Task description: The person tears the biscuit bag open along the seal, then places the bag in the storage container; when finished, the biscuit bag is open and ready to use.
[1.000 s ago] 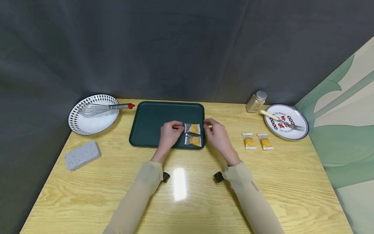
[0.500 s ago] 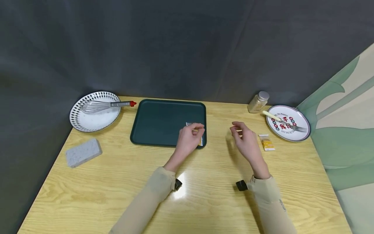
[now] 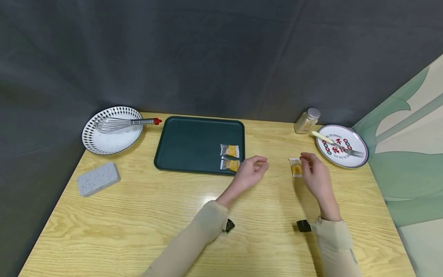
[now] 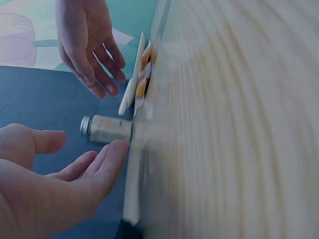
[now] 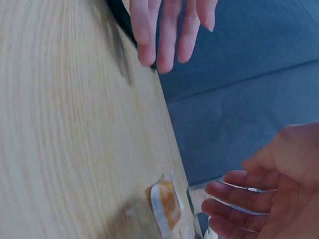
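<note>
Two small packets in clear and yellow wrappers, an upper packet (image 3: 230, 151) and a lower packet (image 3: 229, 164), lie at the right end of the dark green tray (image 3: 194, 142). My left hand (image 3: 250, 171) hovers just right of the tray's near corner, fingers loosely bent and holding nothing. Over the table at the right, my right hand (image 3: 316, 175) hangs above the loose packets with its fingers relaxed. One loose packet (image 3: 295, 167) shows beside its fingertips; the hand covers the other in the head view. Both hands look empty in the wrist views.
A patterned bowl (image 3: 100, 144) holding a whisk (image 3: 124, 123) stands at the back left, with a grey block (image 3: 98, 179) in front of it. At the back right are a lidded jar (image 3: 307, 120) and a plate (image 3: 358, 142) bearing a fork (image 3: 320, 135).
Both hands have left the tray and moved right. My left hand passed over the two packets on it, which stay in place; my right hand has reached the loose packets.
</note>
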`<state>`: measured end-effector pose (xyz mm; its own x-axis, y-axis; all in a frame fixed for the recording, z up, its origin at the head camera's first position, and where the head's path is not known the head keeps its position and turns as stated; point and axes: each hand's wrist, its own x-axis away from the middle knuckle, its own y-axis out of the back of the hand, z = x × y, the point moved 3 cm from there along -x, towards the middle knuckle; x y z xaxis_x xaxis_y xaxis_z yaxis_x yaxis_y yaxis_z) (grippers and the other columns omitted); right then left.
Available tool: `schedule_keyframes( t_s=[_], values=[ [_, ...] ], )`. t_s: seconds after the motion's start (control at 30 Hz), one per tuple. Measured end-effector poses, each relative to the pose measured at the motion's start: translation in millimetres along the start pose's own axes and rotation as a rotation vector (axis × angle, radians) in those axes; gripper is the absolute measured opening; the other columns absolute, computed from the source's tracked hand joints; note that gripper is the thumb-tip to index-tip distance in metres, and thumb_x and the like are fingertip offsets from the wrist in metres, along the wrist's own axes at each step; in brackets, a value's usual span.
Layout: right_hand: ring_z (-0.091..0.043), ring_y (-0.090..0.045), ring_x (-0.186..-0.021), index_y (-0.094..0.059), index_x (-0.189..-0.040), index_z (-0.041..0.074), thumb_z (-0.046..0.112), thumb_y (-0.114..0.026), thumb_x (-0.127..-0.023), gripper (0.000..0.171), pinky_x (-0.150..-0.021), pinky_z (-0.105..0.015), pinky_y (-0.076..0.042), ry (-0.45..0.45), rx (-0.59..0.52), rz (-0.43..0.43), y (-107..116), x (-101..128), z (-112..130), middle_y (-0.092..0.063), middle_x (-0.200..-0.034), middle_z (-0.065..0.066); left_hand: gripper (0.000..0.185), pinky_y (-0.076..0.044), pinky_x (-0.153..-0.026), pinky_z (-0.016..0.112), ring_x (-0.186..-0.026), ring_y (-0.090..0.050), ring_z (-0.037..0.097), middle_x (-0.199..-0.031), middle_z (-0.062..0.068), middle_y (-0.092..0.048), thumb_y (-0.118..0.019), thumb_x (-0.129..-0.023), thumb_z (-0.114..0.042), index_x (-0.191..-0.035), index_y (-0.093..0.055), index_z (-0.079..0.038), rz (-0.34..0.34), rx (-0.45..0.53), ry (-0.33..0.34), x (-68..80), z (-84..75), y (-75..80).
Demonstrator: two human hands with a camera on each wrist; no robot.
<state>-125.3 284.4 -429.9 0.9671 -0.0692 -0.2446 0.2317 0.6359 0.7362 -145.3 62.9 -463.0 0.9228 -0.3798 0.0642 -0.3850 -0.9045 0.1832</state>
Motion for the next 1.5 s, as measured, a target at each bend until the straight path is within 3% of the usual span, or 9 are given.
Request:
schedule_keyframes(
  t_s=[0.27, 0.53, 0.73, 0.97, 1.07, 1.13, 1.23, 1.37, 1.5],
  values=[
    [-0.035, -0.061, -0.079, -0.063, -0.127, -0.019, -0.008, -0.044, -0.105, 0.031, -0.067, -0.035, -0.046, -0.030, 0.064, 0.015, -0.5, 1.8, -12.1, -0.071, -0.114, -0.033, 0.039, -0.057, -0.098, 0.031, -0.125, -0.066, 0.030, -0.137, 0.017, -0.067, -0.056, -0.113, -0.017, -0.146, -0.060, 0.005, 0.067, 0.159, 0.088, -4.1, 6.5, -32.9],
    [-0.046, -0.065, -0.090, -0.061, -0.127, -0.020, -0.005, -0.046, -0.104, 0.031, -0.077, -0.055, -0.052, -0.069, 0.049, 0.051, -10.8, 3.4, -17.0, -0.068, -0.116, -0.038, 0.039, -0.056, -0.101, 0.031, -0.130, -0.065, 0.025, -0.145, 0.015, -0.064, -0.060, -0.110, -0.013, -0.147, -0.062, 0.000, 0.032, 0.257, 0.167, -8.7, 5.8, -64.9],
    [-0.052, -0.067, -0.106, -0.058, -0.131, -0.021, -0.001, -0.048, -0.107, 0.032, -0.090, -0.062, -0.053, -0.116, 0.027, 0.113, -16.9, 4.9, -16.0, -0.066, -0.122, -0.040, 0.040, -0.057, -0.098, 0.029, -0.129, -0.065, 0.024, -0.145, 0.017, -0.064, -0.060, -0.108, -0.008, -0.147, -0.060, 0.003, 0.037, 0.353, 0.191, -12.2, 8.3, -74.6],
    [-0.052, -0.069, -0.104, -0.059, -0.131, -0.021, -0.005, -0.056, -0.106, 0.030, -0.089, -0.059, -0.058, -0.087, -0.048, 0.099, -16.9, 3.9, -7.7, -0.068, -0.120, -0.038, 0.038, -0.057, -0.100, 0.032, -0.127, -0.066, 0.026, -0.140, 0.016, -0.067, -0.061, -0.108, -0.004, -0.145, -0.062, 0.005, 0.017, 0.463, 0.193, -10.1, 9.2, -69.0],
    [-0.051, -0.070, -0.102, -0.062, -0.130, -0.018, -0.008, -0.064, -0.102, 0.030, -0.086, -0.038, -0.062, -0.071, -0.093, 0.076, -13.9, 2.5, -1.6, -0.069, -0.117, -0.035, 0.037, -0.057, -0.102, 0.034, -0.127, -0.066, 0.026, -0.139, 0.015, -0.067, -0.062, -0.109, -0.005, -0.145, -0.062, 0.004, 0.014, 0.491, 0.175, -6.3, 7.6, -59.6],
    [-0.046, -0.071, -0.100, -0.063, -0.130, -0.017, -0.009, -0.069, -0.099, 0.032, -0.082, -0.021, -0.057, -0.066, -0.130, 0.067, -12.3, 1.9, 3.0, -0.070, -0.116, -0.033, 0.037, -0.057, -0.102, 0.035, -0.125, -0.067, 0.025, -0.138, 0.013, -0.068, -0.062, -0.109, -0.006, -0.144, -0.064, 0.003, 0.012, 0.493, 0.158, -3.0, 6.3, -51.6],
    [-0.028, -0.072, -0.093, -0.065, -0.130, -0.015, -0.007, -0.075, -0.097, 0.035, -0.076, -0.006, -0.048, -0.075, -0.210, 0.072, -13.7, 1.5, 8.6, -0.071, -0.113, -0.032, 0.035, -0.057, -0.102, 0.037, -0.121, -0.069, 0.024, -0.136, 0.011, -0.070, -0.062, -0.110, -0.008, -0.143, -0.065, 0.002, -0.003, 0.482, 0.133, 3.2, 4.3, -38.8],
    [-0.002, -0.066, -0.084, -0.065, -0.129, -0.016, -0.005, -0.076, -0.098, 0.035, -0.072, -0.013, -0.055, -0.114, -0.369, 0.121, -18.0, 2.7, 16.8, -0.070, -0.110, -0.033, 0.033, -0.057, -0.102, 0.039, -0.120, -0.070, 0.029, -0.134, 0.013, -0.071, -0.061, -0.110, -0.009, -0.141, -0.066, 0.002, -0.031, 0.480, 0.095, 11.0, 3.4, -24.1],
    [-0.001, -0.068, -0.081, -0.065, -0.125, -0.019, -0.006, -0.073, -0.100, 0.029, -0.074, -0.026, -0.063, -0.149, -0.488, 0.200, -23.1, 4.8, 24.4, -0.070, -0.108, -0.033, 0.032, -0.057, -0.103, 0.044, -0.120, -0.069, 0.034, -0.135, 0.019, -0.069, -0.062, -0.110, -0.006, -0.140, -0.066, 0.005, -0.040, 0.498, 0.070, 16.5, 5.3, -12.2]
  ],
)
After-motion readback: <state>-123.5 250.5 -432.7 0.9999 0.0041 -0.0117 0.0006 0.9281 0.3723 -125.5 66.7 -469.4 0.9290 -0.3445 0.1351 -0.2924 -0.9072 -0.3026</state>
